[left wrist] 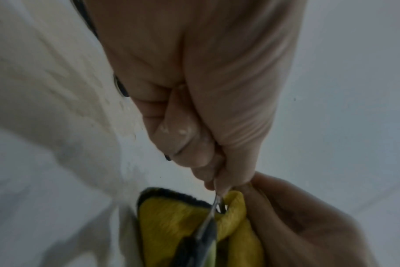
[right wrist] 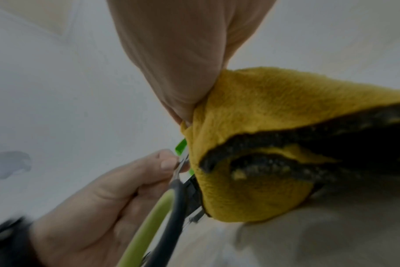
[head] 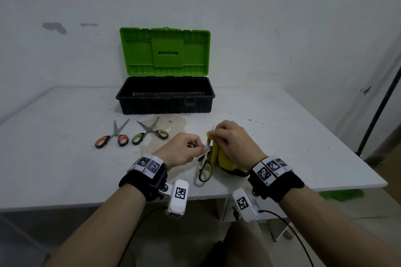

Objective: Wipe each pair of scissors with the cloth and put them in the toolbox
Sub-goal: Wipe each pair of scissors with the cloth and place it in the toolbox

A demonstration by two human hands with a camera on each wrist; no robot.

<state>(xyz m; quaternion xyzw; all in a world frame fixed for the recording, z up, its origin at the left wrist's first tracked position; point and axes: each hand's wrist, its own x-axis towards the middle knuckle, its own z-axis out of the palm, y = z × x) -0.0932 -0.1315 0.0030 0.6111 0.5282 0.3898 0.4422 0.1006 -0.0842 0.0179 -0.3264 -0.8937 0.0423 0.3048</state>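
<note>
Left hand (head: 181,147) pinching green-handled scissors (head: 205,169) by a blade; right hand (head: 235,143) gripping yellow cloth (head: 224,158) around the other blade, near open toolbox (head: 165,104).

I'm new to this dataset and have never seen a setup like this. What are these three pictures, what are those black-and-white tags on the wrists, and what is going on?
No machine here: a person works with bare hands. The wristbands with square tags carry small cameras. The big picture comes from a camera on the head, looking down at the white table; the other two look along each hand from the wrist.

On the table stands an open toolbox with a green lid, black base. In front of it lie orange-handled scissors and green-handled scissors, both spread open.

The left hand pinches a third pair of scissors by the metal near the pivot. The right hand holds a yellow cloth folded round its blade, apparently wiping it. Whether anything already lies in the toolbox is hard to tell.
</note>
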